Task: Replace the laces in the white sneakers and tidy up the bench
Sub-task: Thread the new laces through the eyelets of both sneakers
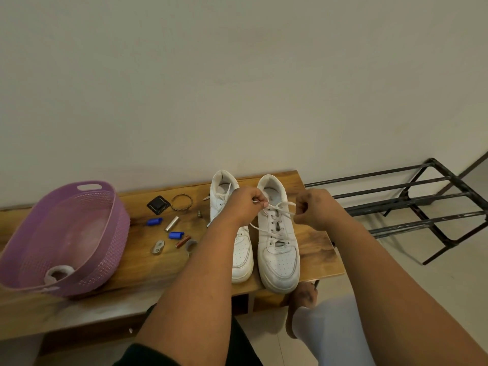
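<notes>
The lace (274,207) of the right-hand white sneaker (277,233) is pinched at each end by the left hand (244,204) and right hand (315,207), apparently so the top crossing can be drawn snug.

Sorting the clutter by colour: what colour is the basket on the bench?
Purple, seen in the head view: the basket.

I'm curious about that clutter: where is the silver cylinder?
In the head view, the silver cylinder lies on the bench, left of the sneakers, between two blue pieces.
</notes>
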